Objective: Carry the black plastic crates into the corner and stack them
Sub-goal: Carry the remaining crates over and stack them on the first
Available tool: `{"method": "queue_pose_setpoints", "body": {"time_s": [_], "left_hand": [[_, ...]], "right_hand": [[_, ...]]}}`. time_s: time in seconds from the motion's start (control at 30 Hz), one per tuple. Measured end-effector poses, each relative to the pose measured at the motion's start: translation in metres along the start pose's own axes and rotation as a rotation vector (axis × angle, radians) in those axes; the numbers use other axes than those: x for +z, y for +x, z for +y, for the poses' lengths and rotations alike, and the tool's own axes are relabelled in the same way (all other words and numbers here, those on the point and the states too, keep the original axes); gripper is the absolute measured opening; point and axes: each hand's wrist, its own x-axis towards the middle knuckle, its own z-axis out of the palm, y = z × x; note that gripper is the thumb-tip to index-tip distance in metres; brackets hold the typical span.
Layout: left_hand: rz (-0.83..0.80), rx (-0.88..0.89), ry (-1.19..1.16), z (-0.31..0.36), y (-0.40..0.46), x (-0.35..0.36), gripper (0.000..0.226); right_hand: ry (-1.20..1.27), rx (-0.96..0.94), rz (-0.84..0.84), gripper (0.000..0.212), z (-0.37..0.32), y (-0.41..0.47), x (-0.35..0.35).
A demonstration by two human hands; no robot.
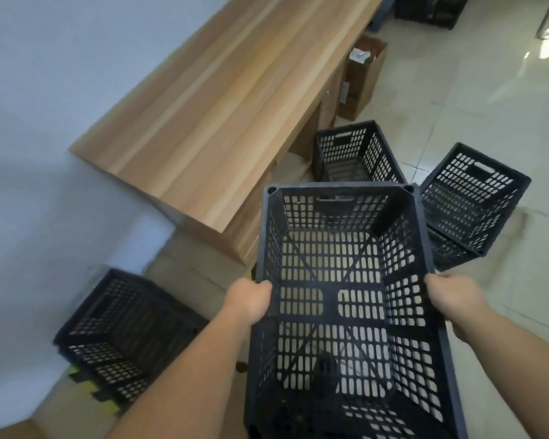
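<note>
I hold a black perforated plastic crate in front of me, open side up, above the tiled floor. My left hand grips its left rim and my right hand grips its right rim. Another black crate stands on the floor at the lower left, close to the white wall. A third crate rests by the desk's end. To the right, a fourth crate lies tilted on top of another one.
A long wooden desk runs along the white wall on the left. An open cardboard box stands beside the desk. One more black crate sits at the far top. Tiled floor stretches to the right.
</note>
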Motion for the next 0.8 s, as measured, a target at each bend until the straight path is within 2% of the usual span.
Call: {"method": "queue_pose_setpoints", "body": {"time_s": [0.2,0.4,0.63,0.8], "left_hand": [[0.003,-0.063,-0.115,-0.057,-0.035,-0.018,0.032],[0.026,-0.124,-0.254,-0.119,-0.062,-0.024,0.034],[0.147,-0.235,-0.302,-0.188,-0.096,-0.031,0.047],[0.216,-0.364,-0.467,-0.249,-0.125,-0.039,0.053]], "right_hand": [[-0.065,-0.072,-0.027,0.035,0.019,-0.016,0.015],[-0.114,-0.114,-0.107,0.026,0.014,-0.06,0.031],[-0.252,-0.242,-0.233,0.023,0.008,-0.095,0.066],[-0.362,-0.303,-0.347,0.024,-0.006,-0.128,0.105]]}}
